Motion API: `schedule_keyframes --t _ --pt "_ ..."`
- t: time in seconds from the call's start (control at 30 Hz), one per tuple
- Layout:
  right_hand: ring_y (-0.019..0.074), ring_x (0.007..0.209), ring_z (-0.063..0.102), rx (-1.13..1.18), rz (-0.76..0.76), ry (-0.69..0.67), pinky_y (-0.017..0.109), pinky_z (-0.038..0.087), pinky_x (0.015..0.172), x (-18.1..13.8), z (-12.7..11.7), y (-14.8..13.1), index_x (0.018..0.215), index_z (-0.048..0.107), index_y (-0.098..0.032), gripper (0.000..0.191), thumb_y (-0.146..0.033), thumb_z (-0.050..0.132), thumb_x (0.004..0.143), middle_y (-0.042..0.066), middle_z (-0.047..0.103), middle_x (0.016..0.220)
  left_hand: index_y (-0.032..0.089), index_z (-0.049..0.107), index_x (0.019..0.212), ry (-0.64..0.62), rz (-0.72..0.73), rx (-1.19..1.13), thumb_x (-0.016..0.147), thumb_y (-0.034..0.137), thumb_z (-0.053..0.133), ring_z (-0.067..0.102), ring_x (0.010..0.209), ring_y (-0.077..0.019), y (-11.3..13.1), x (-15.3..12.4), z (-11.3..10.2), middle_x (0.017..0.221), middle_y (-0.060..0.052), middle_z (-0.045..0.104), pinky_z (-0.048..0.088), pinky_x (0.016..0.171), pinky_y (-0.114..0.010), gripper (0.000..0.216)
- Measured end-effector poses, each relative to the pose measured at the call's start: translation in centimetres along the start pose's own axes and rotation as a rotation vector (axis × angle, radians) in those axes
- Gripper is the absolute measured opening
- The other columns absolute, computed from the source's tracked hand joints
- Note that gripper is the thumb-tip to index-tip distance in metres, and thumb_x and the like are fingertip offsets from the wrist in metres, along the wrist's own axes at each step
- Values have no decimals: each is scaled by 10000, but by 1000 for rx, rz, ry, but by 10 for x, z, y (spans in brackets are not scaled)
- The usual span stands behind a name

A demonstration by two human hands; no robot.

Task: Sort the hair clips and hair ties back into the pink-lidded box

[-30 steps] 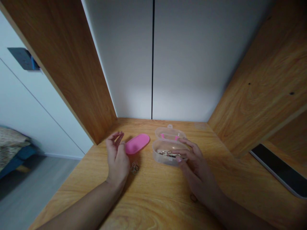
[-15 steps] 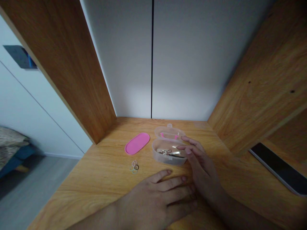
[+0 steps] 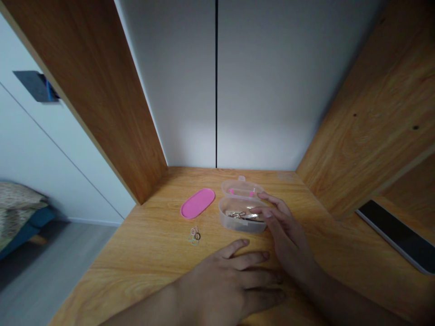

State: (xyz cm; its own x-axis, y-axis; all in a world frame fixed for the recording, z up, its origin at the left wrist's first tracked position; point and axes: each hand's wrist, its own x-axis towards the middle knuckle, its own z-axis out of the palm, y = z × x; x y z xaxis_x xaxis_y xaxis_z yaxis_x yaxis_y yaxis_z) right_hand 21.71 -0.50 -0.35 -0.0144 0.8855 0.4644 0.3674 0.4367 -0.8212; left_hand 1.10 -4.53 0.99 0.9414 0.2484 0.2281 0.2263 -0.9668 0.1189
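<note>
A clear oval plastic box (image 3: 239, 223) stands on the wooden tabletop, its hinged lid (image 3: 239, 188) tipped back behind it. Metal clips (image 3: 239, 215) and other small pieces lie inside, partly covered by my fingers. My right hand (image 3: 283, 228) grips the box's right end, with thumb and fingers over and around the rim. My left hand (image 3: 234, 280) lies flat in front of the box, fingers spread, holding nothing. A pink oval tray or lid (image 3: 197, 203) rests to the left of the box. Nearer me is a little cluster of small elastic bands (image 3: 195, 236), pale ones and a dark one.
A phone-like dark slab (image 3: 396, 233) lies at the right. White panels (image 3: 258, 90) close off the back, and wooden panels (image 3: 91, 99) rise on both sides. Beyond the left edge, part of a bed (image 3: 23, 213) shows over a grey floor.
The whole view has shifted slightly. My hands, the box and the small bands keep nearly the same places relative to each other.
</note>
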Motion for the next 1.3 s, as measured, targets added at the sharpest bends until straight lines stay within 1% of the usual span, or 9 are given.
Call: schedule_keyframes --t 0.27,0.37,0.47,0.57,0.67,0.77,0.97,1.1,1.3 --pt "285 1360 493 -33 -14 -18 479 385 1155 1 1 -2 1048 780 -257 427 -502 430 1030 93 552 1401 113 612 1296 132 34 -72 1013 384 512 546 1297 -224 -4 3 5 1303 -56 701 252 1255 -372 405" --pt "293 1344 505 -35 -34 -12 486 405 1138 2 2 -3 1055 780 -245 432 -499 432 1029 106 561 1375 122 699 1108 191 36 -62 975 452 536 621 1142 -241 -10 0 5 1112 -74 757 355 1186 -396 391" --pt "293 1334 510 -36 -58 -19 488 399 1139 3 3 -5 1052 782 -248 413 -485 445 1027 109 569 1348 165 720 964 276 -30 -55 967 357 533 652 1003 -219 -13 -2 2 928 -49 766 425 1099 -401 267" --pt "278 1332 505 -38 -72 -32 482 382 1149 3 4 -6 1062 776 -254 395 -463 442 1033 105 570 1333 155 693 1136 297 -68 -74 963 396 537 630 1104 -223 -10 0 -2 1131 -69 743 430 1090 -402 335" --pt "270 1329 505 -27 -71 -28 477 388 1143 2 5 -7 1069 766 -243 398 -457 432 1038 111 558 1342 189 573 1378 195 -97 -53 976 553 510 494 1357 -278 -6 4 -4 1454 -78 584 350 1167 -462 546" --pt "271 1316 517 -4 -50 -8 479 393 1138 3 6 -6 1062 762 -236 418 -464 412 1044 112 570 1331 229 485 1472 106 -133 -60 957 654 484 399 1442 -319 -4 9 -4 1533 -73 509 285 1197 -519 668" --pt "261 1279 548 82 -22 73 445 400 1131 5 8 -4 1036 758 -240 449 -490 385 1048 92 623 1287 269 459 1488 21 -149 -128 939 668 501 421 1418 -318 -2 18 -3 1492 -26 567 293 1163 -527 680" --pt "253 1295 537 104 -13 79 425 392 1133 5 8 -5 1020 754 -240 464 -506 374 1049 82 616 1304 182 495 1459 16 -78 -104 969 611 490 438 1404 -299 0 22 0 1409 -53 642 324 1137 -484 651" --pt "254 1272 549 89 -27 65 429 405 1115 5 6 -6 1007 764 -231 446 -473 393 1049 98 607 1285 197 703 1110 182 25 -26 985 329 539 616 1159 -204 -2 19 8 1137 -10 773 422 1031 -362 246"
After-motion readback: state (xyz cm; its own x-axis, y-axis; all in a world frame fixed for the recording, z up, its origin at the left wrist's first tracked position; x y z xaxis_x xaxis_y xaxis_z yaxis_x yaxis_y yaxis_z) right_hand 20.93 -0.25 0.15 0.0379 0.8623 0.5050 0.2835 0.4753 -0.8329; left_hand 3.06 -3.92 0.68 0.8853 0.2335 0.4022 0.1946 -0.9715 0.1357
